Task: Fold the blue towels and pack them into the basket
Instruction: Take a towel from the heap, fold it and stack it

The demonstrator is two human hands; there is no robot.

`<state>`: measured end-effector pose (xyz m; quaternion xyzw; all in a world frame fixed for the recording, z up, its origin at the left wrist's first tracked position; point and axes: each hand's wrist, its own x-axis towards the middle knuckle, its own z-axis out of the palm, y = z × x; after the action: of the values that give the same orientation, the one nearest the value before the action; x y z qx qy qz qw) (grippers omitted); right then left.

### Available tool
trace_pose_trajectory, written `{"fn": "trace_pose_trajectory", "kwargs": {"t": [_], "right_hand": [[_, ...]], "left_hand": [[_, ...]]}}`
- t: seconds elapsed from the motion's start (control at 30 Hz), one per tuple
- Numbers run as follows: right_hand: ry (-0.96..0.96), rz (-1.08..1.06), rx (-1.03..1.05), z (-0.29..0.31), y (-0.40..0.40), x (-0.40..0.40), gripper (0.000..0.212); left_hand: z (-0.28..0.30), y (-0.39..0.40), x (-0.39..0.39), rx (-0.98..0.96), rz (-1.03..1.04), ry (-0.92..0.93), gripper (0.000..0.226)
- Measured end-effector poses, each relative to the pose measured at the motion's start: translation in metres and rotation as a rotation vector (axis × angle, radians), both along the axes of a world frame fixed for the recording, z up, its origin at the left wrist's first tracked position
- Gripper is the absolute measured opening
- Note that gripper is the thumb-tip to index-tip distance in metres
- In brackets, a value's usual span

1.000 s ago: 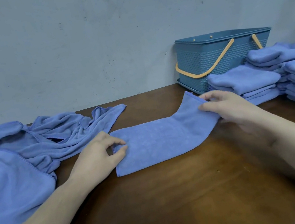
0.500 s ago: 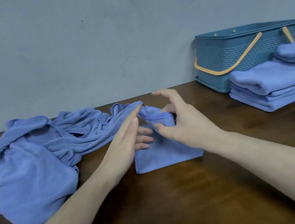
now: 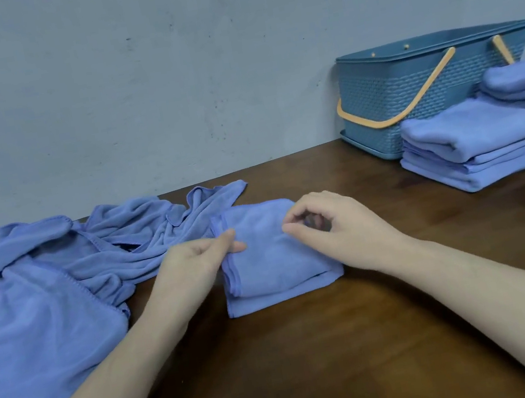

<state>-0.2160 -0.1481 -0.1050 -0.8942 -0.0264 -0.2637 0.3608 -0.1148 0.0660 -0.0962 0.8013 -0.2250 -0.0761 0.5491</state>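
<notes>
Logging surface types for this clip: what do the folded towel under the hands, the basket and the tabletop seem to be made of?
Folded towel: soft blue cloth, likely microfibre; matte nap, stitched hem. Basket: looks like moulded plastic; embossed weave pattern, smooth orange handles. Tabletop: dark brown wood or veneer; faint grain, dull sheen.

Bare table (image 3: 364,338) ahead; folded stacks (image 3: 474,142) fronting basket (image 3: 409,87).

Dim, even light; soft shadows, slight blur, wide-angle edge distortion.
</notes>
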Motion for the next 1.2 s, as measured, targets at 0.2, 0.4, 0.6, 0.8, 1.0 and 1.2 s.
{"fn": "trace_pose_trajectory", "kwargs": {"t": [0.2, 0.4, 0.6, 0.8, 1.0, 1.2], "right_hand": [[0.183, -0.111, 0.044, -0.004, -0.015, 0.001, 0.01], [0.281, -0.12, 0.091, -0.008, -0.015, 0.003, 0.014], [0.422, -0.293, 0.047, -0.006, -0.02, 0.005, 0.048], [0.495, -0.329, 0.072, -0.002, -0.021, 0.012, 0.045], [0.252, -0.196, 0.509, 0.01, -0.023, -0.003, 0.058], [0.338, -0.063, 0.193, 0.031, -0.052, -0.034, 0.09]], "left_hand": [[-0.006, 0.002, 0.004, 0.073, 0.027, -0.095, 0.009], [-0.01, 0.006, 0.018, 0.24, 0.038, -0.14, 0.031], [-0.007, 0.008, 0.022, 0.429, -0.006, -0.05, 0.04], [-0.003, 0.007, 0.018, 0.301, -0.112, -0.031, 0.018], [0.001, -0.005, -0.002, -0.086, -0.267, 0.131, 0.034], [0.016, -0.032, -0.025, -0.053, -0.477, -0.072, 0.047]]}}
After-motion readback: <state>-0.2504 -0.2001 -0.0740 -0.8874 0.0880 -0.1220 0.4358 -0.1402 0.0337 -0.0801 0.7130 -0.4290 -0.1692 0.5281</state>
